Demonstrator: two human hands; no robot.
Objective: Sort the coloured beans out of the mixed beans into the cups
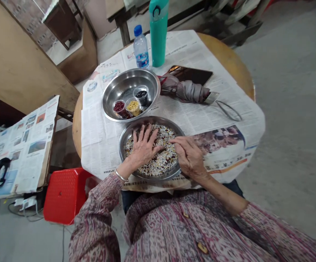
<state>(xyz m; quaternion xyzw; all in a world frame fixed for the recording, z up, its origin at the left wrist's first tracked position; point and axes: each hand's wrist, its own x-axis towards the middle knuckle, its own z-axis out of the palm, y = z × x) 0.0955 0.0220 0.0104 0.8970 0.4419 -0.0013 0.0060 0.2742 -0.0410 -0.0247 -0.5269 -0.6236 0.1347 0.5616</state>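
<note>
A shallow metal tray point(121, 148) holds a mix of white, yellow, dark red and black grains and beans point(158, 165). My left hand point(143, 148) lies palm down on the mix, its fingers spread. Over the tray's right rim, my right hand point(190, 155) has thumb and fingers pressed together in a pinch; whatever lies between the tips is too small to make out. Just behind stands a metal basin point(114, 87) with three clear cups: one of red beans point(119, 106), one of yellow beans or grains point(133, 106) and one of black beans point(141, 95).
Newspaper point(98, 134) covers the round table point(228, 54). Behind the basin stand a water bottle point(141, 49) and a teal flask point(158, 36). A folded umbrella point(187, 90) and a dark phone-like slab point(192, 74) lie right of it. A red stool point(63, 196) is at the left.
</note>
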